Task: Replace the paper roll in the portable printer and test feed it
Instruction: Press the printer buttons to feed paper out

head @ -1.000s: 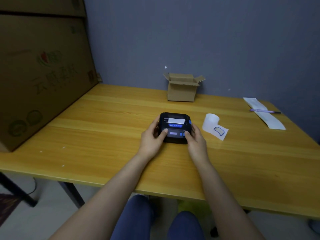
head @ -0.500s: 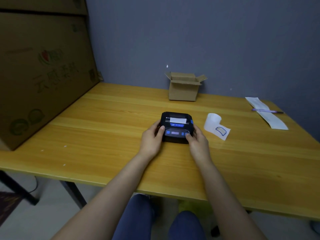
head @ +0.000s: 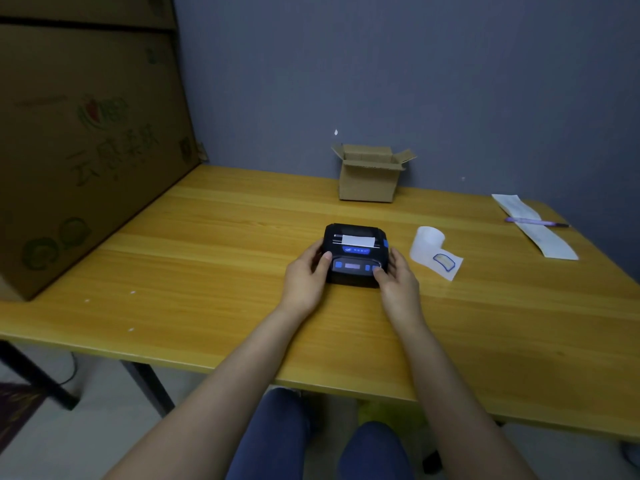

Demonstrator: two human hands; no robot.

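A small black portable printer (head: 354, 249) with blue buttons sits in the middle of the wooden table (head: 214, 244). Its lid is closed, and a short white strip of paper (head: 358, 241) sticks out of the slot on top. My left hand (head: 306, 277) grips the printer's left side, thumb resting on its front left corner. My right hand (head: 396, 282) holds the right side, with the thumb on the blue button at the panel's right end. A white paper roll (head: 429, 247) with a blue-edged sticker on its loose end lies to the right of the printer.
A small open cardboard box (head: 369, 174) stands at the back by the wall. A long paper strip (head: 533, 225) with a purple pen (head: 535, 222) across it lies at the far right. A big cardboard box (head: 83, 147) fills the table's left end.
My left thumb has slid from the front panel to the printer's left corner. My right thumb stays on the right-hand button. The printer has not moved on the table.
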